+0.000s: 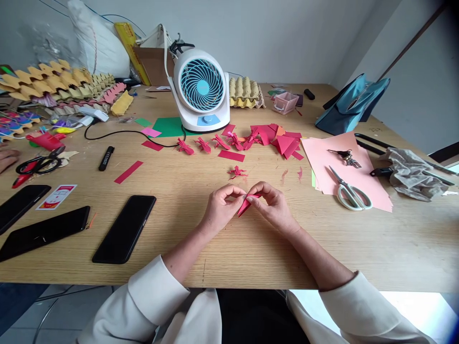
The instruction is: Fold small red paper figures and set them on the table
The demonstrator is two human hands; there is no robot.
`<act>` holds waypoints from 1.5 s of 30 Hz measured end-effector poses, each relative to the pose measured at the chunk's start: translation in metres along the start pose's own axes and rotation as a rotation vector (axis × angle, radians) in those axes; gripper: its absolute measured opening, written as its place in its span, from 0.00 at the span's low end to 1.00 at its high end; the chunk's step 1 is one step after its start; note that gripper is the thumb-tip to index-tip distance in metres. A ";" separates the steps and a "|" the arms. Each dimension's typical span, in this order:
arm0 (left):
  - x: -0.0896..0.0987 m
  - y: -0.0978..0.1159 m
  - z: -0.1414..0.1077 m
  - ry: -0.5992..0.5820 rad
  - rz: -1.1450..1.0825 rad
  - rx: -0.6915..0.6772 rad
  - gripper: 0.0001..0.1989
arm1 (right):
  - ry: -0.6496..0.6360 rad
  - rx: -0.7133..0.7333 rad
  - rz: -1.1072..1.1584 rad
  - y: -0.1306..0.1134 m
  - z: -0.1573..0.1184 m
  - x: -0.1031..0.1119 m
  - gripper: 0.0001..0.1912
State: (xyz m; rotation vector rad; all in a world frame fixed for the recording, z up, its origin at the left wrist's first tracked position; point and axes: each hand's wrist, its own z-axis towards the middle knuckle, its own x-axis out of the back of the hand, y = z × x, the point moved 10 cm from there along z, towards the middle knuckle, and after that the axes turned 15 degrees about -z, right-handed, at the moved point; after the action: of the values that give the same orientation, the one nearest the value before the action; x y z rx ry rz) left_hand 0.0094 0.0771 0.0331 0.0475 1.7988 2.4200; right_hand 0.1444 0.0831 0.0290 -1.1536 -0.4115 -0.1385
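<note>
Between my two hands is a small folded piece of red paper, raised a little above the wooden table. My left hand pinches its left edge between thumb and fingertips. The fingers of my right hand are closed on its upper right part, hiding some of the folds. Just beyond my fingertips sits a small folded red paper figure. Farther back, several similar red figures stand in a row, beside a heap of red paper pieces. A red paper strip lies in front of that row.
A white fan stands at the back. Scissors and keys rest on pink paper at right, near a blue bag. Phones and a black marker lie left. Another person's hand shows at the left edge.
</note>
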 end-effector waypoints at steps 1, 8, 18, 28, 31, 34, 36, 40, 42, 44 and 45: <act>0.000 0.001 0.000 -0.001 0.011 -0.007 0.07 | -0.003 -0.020 0.046 0.004 0.000 -0.001 0.10; -0.005 0.003 -0.002 -0.032 -0.022 -0.027 0.07 | 0.059 -0.112 0.143 0.017 0.002 0.004 0.12; -0.002 0.030 -0.008 0.028 0.231 -0.249 0.03 | 0.070 -0.143 0.222 0.018 0.002 0.006 0.12; -0.008 0.034 -0.009 -0.045 0.378 -0.333 0.06 | 0.003 -0.013 0.085 0.006 0.001 0.002 0.09; -0.011 0.034 -0.010 -0.066 0.449 -0.346 0.06 | -0.003 -0.008 0.053 0.006 0.000 0.000 0.11; -0.010 0.034 -0.011 -0.054 0.454 -0.340 0.04 | 0.030 -0.049 0.081 0.009 0.001 0.004 0.13; -0.008 0.034 -0.010 -0.032 0.422 -0.321 0.04 | 0.061 -0.083 0.125 0.010 0.001 0.008 0.14; -0.002 0.031 -0.008 0.017 0.310 -0.251 0.04 | 0.080 -0.106 0.176 0.010 0.002 0.011 0.14; 0.002 0.026 -0.007 0.041 0.251 -0.191 0.04 | 0.080 -0.112 0.165 0.010 0.002 0.011 0.14; 0.005 0.020 -0.006 0.058 0.196 -0.133 0.04 | 0.074 -0.113 0.139 0.010 0.002 0.010 0.14; 0.006 0.018 -0.005 0.063 0.173 -0.110 0.05 | 0.067 -0.111 0.126 0.010 0.002 0.009 0.14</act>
State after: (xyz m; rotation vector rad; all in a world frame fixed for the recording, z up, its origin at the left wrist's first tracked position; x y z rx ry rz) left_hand 0.0019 0.0679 0.0481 0.1222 1.7507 2.6646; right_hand 0.1557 0.0899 0.0246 -1.2768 -0.2741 -0.0907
